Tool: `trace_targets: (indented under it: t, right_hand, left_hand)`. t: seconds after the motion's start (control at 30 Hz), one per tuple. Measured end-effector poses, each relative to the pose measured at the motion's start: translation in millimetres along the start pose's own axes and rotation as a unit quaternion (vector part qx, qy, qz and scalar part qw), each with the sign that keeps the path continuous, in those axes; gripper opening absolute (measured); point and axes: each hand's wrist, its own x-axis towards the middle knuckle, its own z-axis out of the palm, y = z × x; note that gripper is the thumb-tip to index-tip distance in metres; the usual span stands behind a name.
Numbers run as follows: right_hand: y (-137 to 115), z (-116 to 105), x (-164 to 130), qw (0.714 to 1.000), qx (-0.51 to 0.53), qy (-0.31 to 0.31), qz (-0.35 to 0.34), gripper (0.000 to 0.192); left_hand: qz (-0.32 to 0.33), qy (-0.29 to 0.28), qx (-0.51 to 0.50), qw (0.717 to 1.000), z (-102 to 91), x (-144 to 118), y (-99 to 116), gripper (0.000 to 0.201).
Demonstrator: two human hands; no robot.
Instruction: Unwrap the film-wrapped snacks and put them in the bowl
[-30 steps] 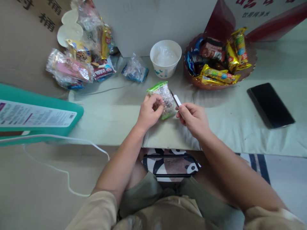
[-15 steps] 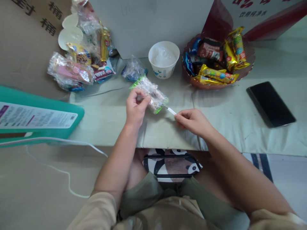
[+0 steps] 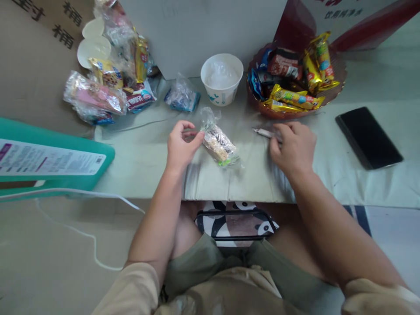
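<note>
My left hand [image 3: 184, 146] has its thumb and fingertips closed at the left edge of a clear snack packet [image 3: 221, 144]. Pale and dark pieces show through the wrapper, which has green at its lower end. To the right, my right hand [image 3: 293, 146] is low over the table, its fingers closed around a small white-handled knife [image 3: 264, 132]. The thin metal tip points left, apart from the packet. Part of the handle is hidden by the fingers.
Behind the packet stand a white paper bowl [image 3: 222, 97] with clear film inside and a small blue wrapped snack [image 3: 182, 98]. A basket [image 3: 295, 114] of snacks, a phone [image 3: 369, 138], piled wrappers [image 3: 98, 94] and a green container [image 3: 65, 129] surround the work area.
My right hand has moved right with the knife, away from the packet. The packet has turned and shifted slightly down to the right, while my left hand stays at its edge.
</note>
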Motion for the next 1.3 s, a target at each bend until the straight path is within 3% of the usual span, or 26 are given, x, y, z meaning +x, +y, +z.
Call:
trace_targets:
  t: [0.13, 0.23, 0.37, 0.53, 0.67, 0.8, 0.87, 0.93, 1.0, 1.07, 1.17, 1.2, 1.3]
  right_hand:
    - [-21, -1, -8, 0.967, 0.177, -0.046, -0.177, 0.045]
    - [-29, -1, -11, 0.943, 0.216, -0.109, -0.228, 0.025]
    - [-27, -4, -8, 0.945, 0.293, -0.073, -0.123, 0.016]
    - [-22, -7, -1, 0.927, 0.367, -0.046, 0.059, 0.018]
    - [-11, -2, 5, 0.905, 0.402, -0.008, 0.137, 0.018]
    - [-1, -4, 7, 0.925, 0.346, 0.018, 0.159, 0.012]
    - [-2, -9, 4, 0.946, 0.287, 0.079, 0.125, 0.017]
    - [-6, -15, -1, 0.960, 0.248, 0.125, 0.037, 0.026]
    - [-12, -16, -6, 0.968, 0.216, 0.103, -0.070, 0.032]
    - [-15, -12, -8, 0.977, 0.165, 0.050, -0.125, 0.030]
    - [-17, -5, -3, 0.990, 0.101, 0.050, -0.084, 0.011]
    - [-18, -4, 1, 0.991, 0.091, 0.074, -0.060, 0.013]
    - [-28, -9, 12, 0.983, 0.071, 0.171, -0.006, 0.018]
  left_hand:
    - [-0.066, -0.012, -0.016, 0.998, -5.5, -1, 7, 0.035]
    - [-0.105, -0.027, -0.018, 0.994, -10.5, -1, 9, 0.024]
    - [-0.113, -0.005, -0.066, 0.991, -17.6, 4, 9, 0.007]
    - [-0.077, -0.097, -0.067, 0.990, -11.8, 2, 13, 0.018]
    - [-0.110, -0.077, -0.052, 0.989, -10.7, 1, 14, 0.011]
    - [-0.158, -0.035, -0.003, 0.987, -22.0, 9, 3, 0.011]
    - [-0.098, 0.027, 0.052, 0.993, -28.3, 12, -4, 0.006]
    - [0.029, 0.045, 0.082, 0.995, -32.8, 13, -7, 0.024]
    - [0.152, -0.026, 0.104, 0.983, -34.7, 11, -4, 0.047]
    - [0.202, -0.118, 0.136, 0.963, -33.6, 8, 2, 0.049]
    - [0.164, -0.162, 0.133, 0.964, -27.8, 5, 10, 0.015]
    - [0.142, -0.150, 0.113, 0.972, -25.4, 5, 12, 0.008]
    - [0.042, -0.058, 0.013, 0.997, -18.4, 7, 17, 0.014]
